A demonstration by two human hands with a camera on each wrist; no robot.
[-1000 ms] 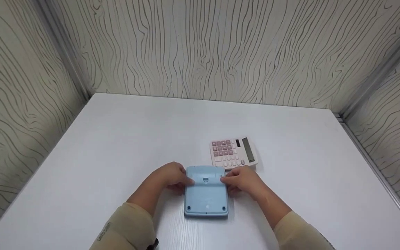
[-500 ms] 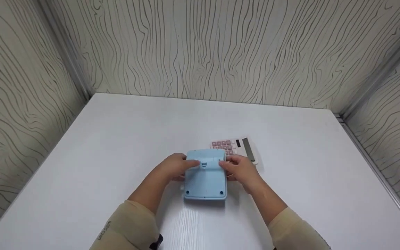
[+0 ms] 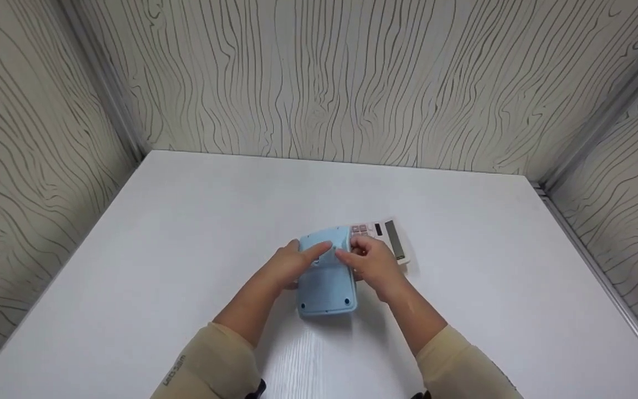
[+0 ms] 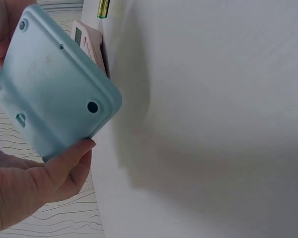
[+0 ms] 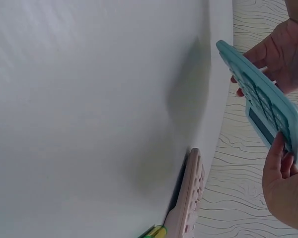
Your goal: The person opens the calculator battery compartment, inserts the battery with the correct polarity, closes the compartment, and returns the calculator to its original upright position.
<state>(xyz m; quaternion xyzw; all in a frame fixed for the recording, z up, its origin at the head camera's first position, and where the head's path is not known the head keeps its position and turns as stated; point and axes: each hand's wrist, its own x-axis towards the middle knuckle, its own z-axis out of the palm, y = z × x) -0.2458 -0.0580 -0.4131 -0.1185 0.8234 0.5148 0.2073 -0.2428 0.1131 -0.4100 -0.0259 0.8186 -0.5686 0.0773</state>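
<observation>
A light blue calculator [image 3: 327, 285] is held above the table, its back toward the head view, tilted. My left hand [image 3: 291, 263] grips its left edge, thumb across the back. My right hand [image 3: 373, 266] pinches its right edge near the top, thumb on the back. In the left wrist view the calculator [image 4: 54, 79] shows its small black feet, with the left hand [image 4: 39, 186] at one edge. From the right wrist view, the keys and display of the calculator [image 5: 268, 104] are visible. A pink calculator [image 3: 396, 244] lies face up behind it, partly covered.
The white table [image 3: 214, 210] stands against wood-patterned wall panels [image 3: 319, 77]. Beside the pink calculator, a small green and yellow object [image 5: 156, 232] lies on the table in the right wrist view; its end also shows in the left wrist view.
The blue calculator has risen off the table, moved away from the body and turned, covering part of the pink one. Both hands moved with it, and the left thumb reaches farther across its back.
</observation>
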